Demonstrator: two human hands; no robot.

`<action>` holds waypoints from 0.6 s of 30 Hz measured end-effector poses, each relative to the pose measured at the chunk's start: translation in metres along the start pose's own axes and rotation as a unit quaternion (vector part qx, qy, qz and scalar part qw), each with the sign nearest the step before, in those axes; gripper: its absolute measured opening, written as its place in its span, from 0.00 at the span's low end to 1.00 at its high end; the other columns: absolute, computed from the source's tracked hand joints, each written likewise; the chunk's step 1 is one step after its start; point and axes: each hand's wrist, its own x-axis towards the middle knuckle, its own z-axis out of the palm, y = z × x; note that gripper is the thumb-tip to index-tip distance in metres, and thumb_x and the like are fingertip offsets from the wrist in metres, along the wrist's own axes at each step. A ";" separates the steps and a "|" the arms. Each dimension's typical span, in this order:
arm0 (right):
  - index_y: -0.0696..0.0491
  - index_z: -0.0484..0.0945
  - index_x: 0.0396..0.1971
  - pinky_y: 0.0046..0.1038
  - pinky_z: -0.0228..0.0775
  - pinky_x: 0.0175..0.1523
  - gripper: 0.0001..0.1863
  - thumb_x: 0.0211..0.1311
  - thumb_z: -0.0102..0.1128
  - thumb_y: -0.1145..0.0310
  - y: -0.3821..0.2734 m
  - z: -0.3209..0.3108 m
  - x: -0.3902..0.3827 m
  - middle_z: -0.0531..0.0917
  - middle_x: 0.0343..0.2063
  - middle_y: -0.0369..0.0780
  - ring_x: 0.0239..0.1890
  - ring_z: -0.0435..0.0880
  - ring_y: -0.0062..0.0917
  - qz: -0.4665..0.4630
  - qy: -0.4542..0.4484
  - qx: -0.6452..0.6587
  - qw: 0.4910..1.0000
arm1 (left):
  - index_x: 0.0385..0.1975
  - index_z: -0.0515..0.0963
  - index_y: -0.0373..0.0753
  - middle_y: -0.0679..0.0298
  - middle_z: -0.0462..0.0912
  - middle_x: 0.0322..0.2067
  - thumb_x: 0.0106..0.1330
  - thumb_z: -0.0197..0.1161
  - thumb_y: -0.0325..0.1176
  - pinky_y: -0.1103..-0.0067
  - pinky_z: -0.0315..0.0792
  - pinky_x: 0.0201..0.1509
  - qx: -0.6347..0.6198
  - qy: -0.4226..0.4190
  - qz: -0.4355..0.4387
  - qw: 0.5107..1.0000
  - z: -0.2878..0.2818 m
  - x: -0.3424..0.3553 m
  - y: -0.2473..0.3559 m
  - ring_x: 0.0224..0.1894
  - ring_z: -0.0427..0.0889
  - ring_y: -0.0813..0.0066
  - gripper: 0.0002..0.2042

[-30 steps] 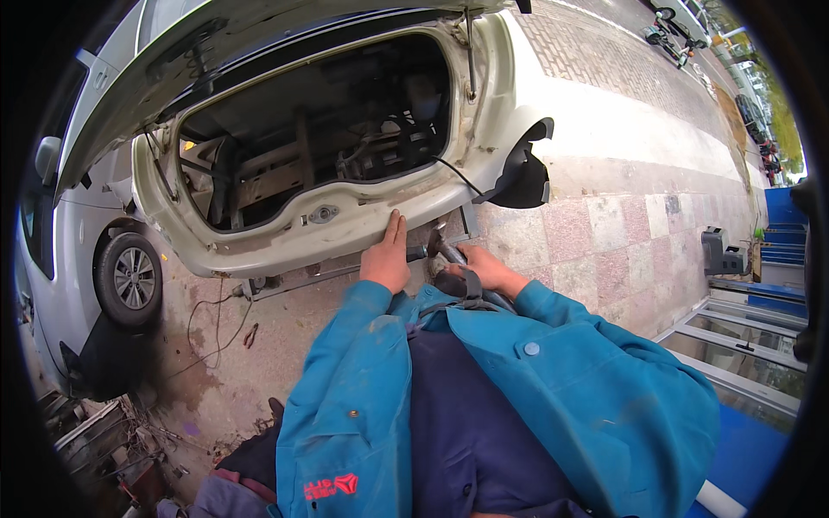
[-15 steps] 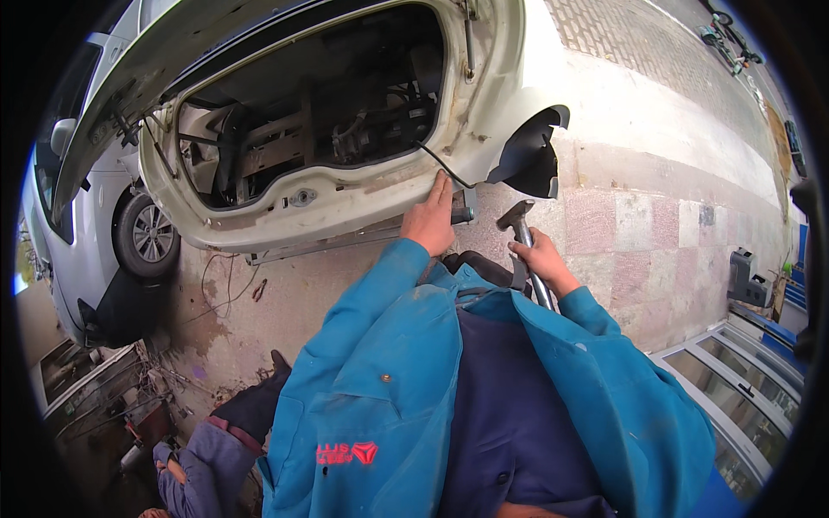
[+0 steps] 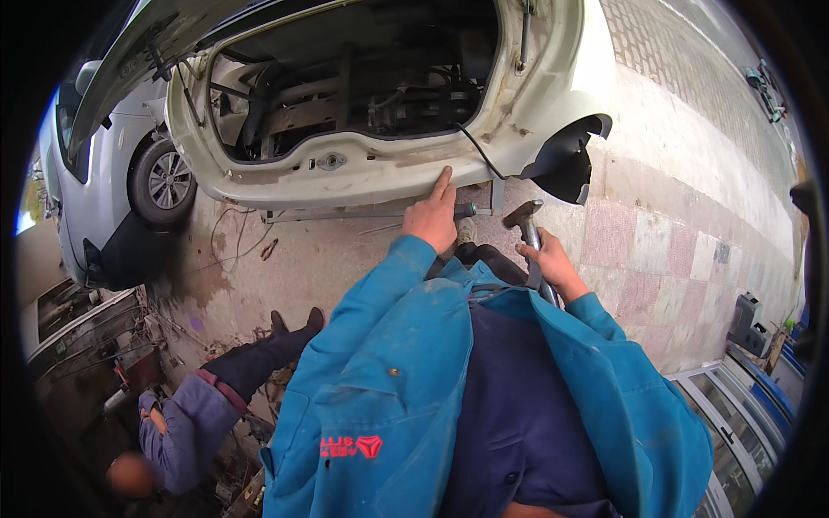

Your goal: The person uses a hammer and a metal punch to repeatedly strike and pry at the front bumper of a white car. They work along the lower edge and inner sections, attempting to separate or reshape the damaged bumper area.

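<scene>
The pale cream car body [image 3: 380, 186] stands in front of me, with its rear opening uncovered and the bare interior showing. My left hand [image 3: 432, 217] is at the lower edge of its rear panel. The index finger is stretched out over the panel, and whether it presses there I cannot tell. Nothing is in that hand. In my right hand [image 3: 553, 259] is a hammer [image 3: 524, 216], gripped by its metal handle, head up, below the car's right rear corner. A thin black cable [image 3: 484, 154] hangs out over the panel's right side. Beneath the edge lies a metal bar [image 3: 345, 214].
A raised tailgate [image 3: 142, 65] rises at the upper left. Beside it stands a silver car [image 3: 104, 173]. A person [image 3: 194, 414] with folded arms is at the lower left, near scrap parts. Pliers [image 3: 269, 249] lie on the floor. White-framed glass panels [image 3: 725, 432] stand at the lower right.
My view has shifted, so the car sits further right and higher. My left hand now has the index finger stretched out alone along the panel. The hammer stays in my right hand.
</scene>
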 end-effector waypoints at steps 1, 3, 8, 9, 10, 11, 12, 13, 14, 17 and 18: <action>0.60 0.76 0.49 0.30 0.73 0.24 0.20 0.70 0.74 0.63 0.001 0.002 0.001 0.82 0.25 0.39 0.19 0.80 0.24 -0.005 -0.005 -0.003 1.000 | 0.69 0.71 0.38 0.63 0.52 0.88 0.60 0.66 0.25 0.47 0.83 0.51 0.011 0.004 0.004 1.000 -0.001 -0.001 -0.003 0.47 0.91 0.40 0.32; 0.61 0.77 0.48 0.33 0.76 0.31 0.21 0.69 0.75 0.62 0.003 0.007 0.003 0.83 0.26 0.42 0.23 0.81 0.27 -0.010 0.000 -0.035 0.999 | 0.64 0.73 0.35 0.57 0.53 0.87 0.61 0.66 0.25 0.48 0.84 0.50 0.032 0.006 0.006 0.999 -0.003 -0.005 -0.008 0.45 0.92 0.42 0.28; 0.62 0.79 0.45 0.39 0.77 0.43 0.22 0.65 0.77 0.60 -0.011 0.021 0.002 0.84 0.28 0.46 0.33 0.83 0.33 -0.044 0.030 -0.104 0.993 | 0.60 0.75 0.31 0.45 0.52 0.86 0.63 0.66 0.26 0.52 0.86 0.48 0.077 0.010 -0.010 0.997 -0.007 -0.012 -0.027 0.43 0.93 0.47 0.23; 0.63 0.79 0.45 0.40 0.77 0.45 0.22 0.65 0.77 0.60 -0.019 0.025 0.001 0.84 0.29 0.47 0.33 0.84 0.34 -0.040 0.033 -0.105 0.993 | 0.59 0.75 0.31 0.46 0.51 0.86 0.63 0.65 0.26 0.51 0.86 0.47 0.071 0.005 -0.014 0.997 -0.008 -0.015 -0.035 0.43 0.93 0.46 0.22; 0.63 0.79 0.45 0.40 0.77 0.46 0.22 0.64 0.77 0.60 -0.030 0.029 0.001 0.84 0.29 0.48 0.34 0.84 0.34 -0.013 0.044 -0.135 0.990 | 0.58 0.75 0.32 0.47 0.50 0.86 0.63 0.65 0.26 0.51 0.85 0.46 0.068 0.004 -0.021 0.997 -0.011 -0.018 -0.044 0.42 0.93 0.46 0.22; 0.61 0.78 0.44 0.37 0.77 0.38 0.20 0.66 0.76 0.62 -0.042 0.034 -0.001 0.83 0.26 0.44 0.28 0.83 0.30 -0.024 0.032 -0.107 0.993 | 0.57 0.75 0.33 0.47 0.49 0.87 0.62 0.65 0.25 0.50 0.85 0.45 0.066 0.006 -0.032 0.997 -0.013 -0.022 -0.054 0.42 0.93 0.45 0.22; 0.59 0.76 0.44 0.34 0.76 0.33 0.19 0.67 0.76 0.63 -0.055 0.038 -0.003 0.81 0.23 0.42 0.24 0.82 0.27 -0.026 0.005 -0.059 0.998 | 0.58 0.75 0.33 0.47 0.49 0.87 0.62 0.65 0.26 0.51 0.85 0.45 0.070 0.009 -0.036 0.997 -0.015 -0.027 -0.063 0.42 0.93 0.45 0.22; 0.58 0.75 0.44 0.31 0.74 0.27 0.18 0.68 0.75 0.64 -0.068 0.044 -0.005 0.79 0.21 0.39 0.19 0.80 0.24 -0.015 -0.025 -0.009 1.000 | 0.58 0.75 0.32 0.46 0.49 0.87 0.62 0.66 0.26 0.51 0.85 0.46 0.074 0.011 -0.040 0.996 -0.017 -0.032 -0.073 0.42 0.93 0.46 0.23; 0.55 0.72 0.44 0.26 0.70 0.20 0.17 0.70 0.74 0.66 -0.079 0.055 -0.002 0.76 0.18 0.35 0.14 0.76 0.18 -0.032 -0.020 0.012 0.999 | 0.59 0.75 0.32 0.46 0.49 0.87 0.62 0.66 0.26 0.52 0.86 0.46 0.077 0.012 -0.043 0.996 -0.017 -0.037 -0.080 0.42 0.93 0.46 0.23; 0.56 0.72 0.45 0.27 0.71 0.21 0.16 0.72 0.73 0.66 -0.107 0.076 0.012 0.76 0.18 0.35 0.15 0.78 0.20 -0.063 -0.037 -0.029 0.997 | 0.61 0.75 0.32 0.46 0.48 0.87 0.62 0.66 0.26 0.53 0.86 0.46 0.072 0.023 -0.076 0.994 -0.017 -0.051 -0.101 0.43 0.94 0.48 0.24; 0.57 0.72 0.45 0.28 0.72 0.21 0.16 0.73 0.72 0.67 -0.113 0.084 0.019 0.77 0.20 0.35 0.15 0.79 0.21 -0.068 -0.033 -0.060 0.995 | 0.61 0.76 0.32 0.46 0.48 0.87 0.63 0.67 0.26 0.54 0.86 0.46 0.071 0.032 -0.086 0.993 -0.018 -0.055 -0.108 0.44 0.94 0.49 0.24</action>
